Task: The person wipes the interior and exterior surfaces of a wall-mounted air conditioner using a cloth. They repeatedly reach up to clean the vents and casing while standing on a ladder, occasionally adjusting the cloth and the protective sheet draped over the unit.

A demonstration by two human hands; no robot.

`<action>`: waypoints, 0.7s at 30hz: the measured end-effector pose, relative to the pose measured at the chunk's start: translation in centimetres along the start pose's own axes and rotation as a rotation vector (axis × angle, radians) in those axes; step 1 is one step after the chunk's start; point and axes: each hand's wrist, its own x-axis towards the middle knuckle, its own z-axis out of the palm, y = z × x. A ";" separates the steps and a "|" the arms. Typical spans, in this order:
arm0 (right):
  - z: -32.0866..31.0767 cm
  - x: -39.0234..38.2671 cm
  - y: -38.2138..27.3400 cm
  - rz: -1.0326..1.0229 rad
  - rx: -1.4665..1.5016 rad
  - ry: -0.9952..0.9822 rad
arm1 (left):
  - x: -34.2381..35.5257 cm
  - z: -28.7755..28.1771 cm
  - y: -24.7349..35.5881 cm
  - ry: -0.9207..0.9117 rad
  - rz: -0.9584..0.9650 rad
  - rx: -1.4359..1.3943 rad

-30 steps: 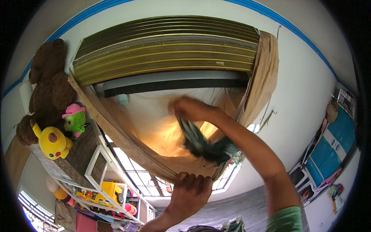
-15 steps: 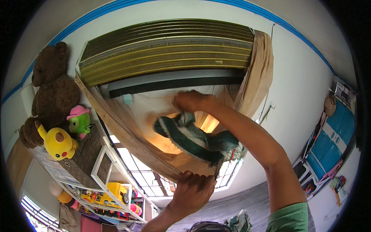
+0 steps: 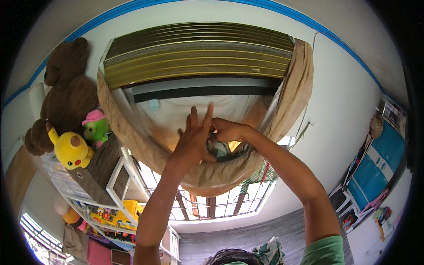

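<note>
A wall-mounted air conditioner (image 3: 198, 59) with an olive-gold ribbed front is high on the wall before me. Below it, a tan fabric cover (image 3: 207, 179) hangs like a wide bag, its pale inside facing me. My left hand (image 3: 192, 139) is over the bag's opening, fingers spread and holding nothing. Close beside it on the right, my right hand (image 3: 229, 131) has its fingers curled together at the top of a dark green and white cloth (image 3: 218, 148). Most of that cloth is hidden by my hands and the bag's rim.
At left, a brown teddy bear (image 3: 68, 88), a yellow plush toy (image 3: 73, 150) and a green plush toy (image 3: 96, 130) top a shelf with toys. A barred window (image 3: 207, 205) lies behind the bag. A blue cabinet (image 3: 375, 161) is at right.
My left hand has let go of the cover's rim and risen over the opening. The cloth has dropped lower into the bag, and my right hand has moved slightly down and right.
</note>
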 end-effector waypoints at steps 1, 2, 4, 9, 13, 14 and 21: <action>0.1 -0.5 0.4 -0.005 0.117 0.000 | 2.0 0.8 -1.1 -0.103 -0.034 -0.176; 0.3 -0.9 0.9 0.031 0.069 0.042 | 3.6 1.7 -2.3 -0.248 -0.060 -0.480; 0.6 -2.1 1.7 -0.044 0.073 0.077 | 5.3 3.9 -4.9 -0.524 0.025 -0.776; 2.2 -5.2 3.5 0.603 -0.223 0.188 | 4.5 9.4 -8.4 -0.353 -0.160 -0.245; 1.8 -5.2 4.0 0.386 0.152 -0.066 | 7.4 12.8 -7.7 0.006 -0.232 -0.124; 1.3 -4.7 4.0 0.534 -0.132 0.001 | 8.0 13.4 -7.7 0.114 -0.207 -0.032; -3.6 0.0 3.6 0.450 -0.458 0.122 | 7.6 7.9 -8.1 -0.286 -0.316 -0.418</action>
